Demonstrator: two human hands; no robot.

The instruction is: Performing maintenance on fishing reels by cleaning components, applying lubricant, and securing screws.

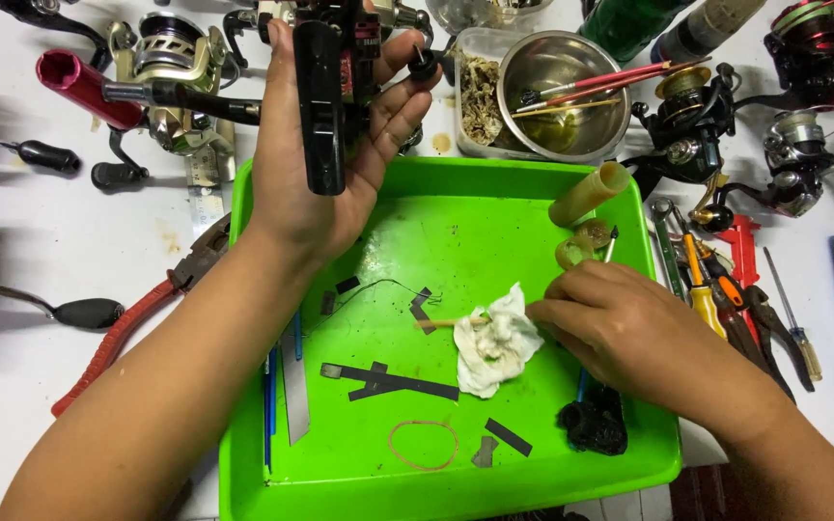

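Note:
My left hand (325, 174) is raised over the far left corner of the bright green tray (340, 482) and grips a black fishing reel (320, 96) by its long foot. My right hand (620, 323) rests low on the right side of the tray, fingers pinched on a thin wooden stick (446, 322) that pokes out to the left, and it touches a crumpled white cloth (494, 340). A pale rubber tube (589, 193) and a curled ring (576, 249) lie just beyond that hand.
On the tray lie black tape strips (388, 381), a rubber band (424, 445), a black lump (593, 425) and a metal blade (294, 381). A steel bowl with brushes (562, 92) stands behind. Several fishing reels (171, 68) ring the table; red-handled pliers (137, 318) lie left, screwdrivers (707, 289) right.

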